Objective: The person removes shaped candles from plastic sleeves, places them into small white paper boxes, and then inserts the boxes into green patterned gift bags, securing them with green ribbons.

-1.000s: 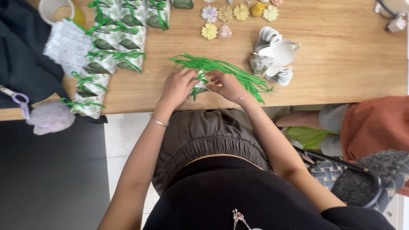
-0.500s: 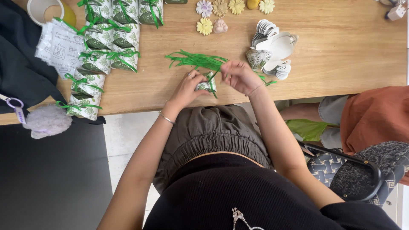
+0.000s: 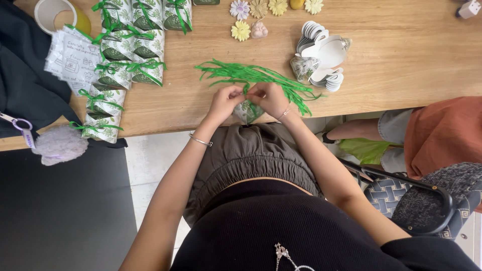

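Both hands meet at the near edge of the wooden tabletop (image 3: 401, 65). The left hand (image 3: 224, 102) and right hand (image 3: 271, 98) each pinch, fingertips closed tight, a thin green ribbon (image 3: 246, 89) above a small leaf-printed packet (image 3: 247, 111) that sits between them, partly over the tabletop's edge. The packet is mostly hidden by the fingers, so its shape is hard to make out; it appears to be a soft paper pouch.

Just behind the hands lies a loose bundle of green ribbon strips (image 3: 251, 74), flat, glossy and splayed, its strands running rightward past the right hand. To the right of that stands a pile of white scalloped tags (image 3: 324, 50), smooth and card-like, with a crumpled printed wrapper (image 3: 303, 68) against its left side. Along the far edge sits a row of flower-shaped pieces (image 3: 258, 10) in yellow, tan and pale purple, matte and moulded.

To the left, well apart from the hands, finished packets tied with green bows (image 3: 125, 50) lie in overlapping rows, next to a stack of white printed cards (image 3: 70, 57) and a roll of tape (image 3: 52, 12). A fluffy lilac pompom (image 3: 60, 144) rests on dark cloth at the tabletop's left corner. A person in an orange top (image 3: 442, 135) sits to the right.
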